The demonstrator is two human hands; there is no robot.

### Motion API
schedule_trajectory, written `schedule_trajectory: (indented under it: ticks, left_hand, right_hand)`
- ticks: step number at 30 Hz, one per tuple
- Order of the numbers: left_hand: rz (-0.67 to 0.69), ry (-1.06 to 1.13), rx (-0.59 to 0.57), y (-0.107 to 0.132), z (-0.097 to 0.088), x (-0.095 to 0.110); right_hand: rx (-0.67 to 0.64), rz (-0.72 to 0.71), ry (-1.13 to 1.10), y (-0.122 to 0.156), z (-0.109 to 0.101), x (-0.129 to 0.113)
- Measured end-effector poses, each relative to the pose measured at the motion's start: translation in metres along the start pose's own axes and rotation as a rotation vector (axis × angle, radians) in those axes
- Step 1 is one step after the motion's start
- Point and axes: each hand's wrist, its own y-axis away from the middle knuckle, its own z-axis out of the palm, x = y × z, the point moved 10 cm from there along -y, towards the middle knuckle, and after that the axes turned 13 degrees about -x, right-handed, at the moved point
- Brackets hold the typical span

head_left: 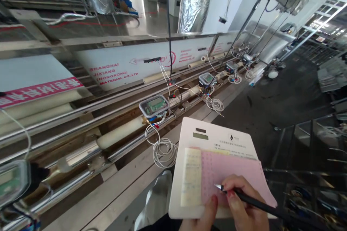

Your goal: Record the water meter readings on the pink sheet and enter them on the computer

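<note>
Rails (pixel 126 148) beyond; pen (pixel 252 201) in right grip (pixel 246 213), tip (pixel 218 186) perhaps touching pink sheet (pixel 233 168).

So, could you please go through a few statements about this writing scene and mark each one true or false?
1. The right hand holds a slim black pen with a silver tip. True.
2. The pink paper sheet lies underneath the flat white rectangular board. False: the sheet lies on top of it.
3. The left hand is at the board's lower edge. True.
4. The board's small grey rectangular display is at its lower right. False: it is at the upper left.
</note>
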Motion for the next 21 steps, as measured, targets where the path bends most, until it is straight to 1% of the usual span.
schedule_trajectory:
  ticks: [2,6,9,12,17,21]
  left_hand:
    - [-0.035,0.011,-0.034,-0.013,-0.004,-0.007]
    - [-0.068,-0.027,-0.027,-0.028,-0.015,-0.016]
    - [-0.062,-0.051,-0.049,-0.037,-0.013,-0.015]
    - [-0.036,-0.057,-0.023,-0.044,-0.011,-0.009]
    - [-0.031,-0.058,0.002,-0.054,0.002,-0.008]
    - [-0.006,-0.089,0.002,-0.065,0.023,-0.003]
  right_hand:
    - [-0.034,0.008,0.030,-0.011,0.004,0.002]
    - [-0.025,0.085,0.026,-0.025,0.005,0.013]
    - [-0.037,0.099,0.034,-0.033,0.005,0.016]
    - [-0.050,0.101,0.057,-0.038,0.002,0.019]
    - [-0.096,0.082,0.112,-0.046,-0.009,0.027]
    - [-0.080,0.044,0.098,-0.050,-0.030,0.033]
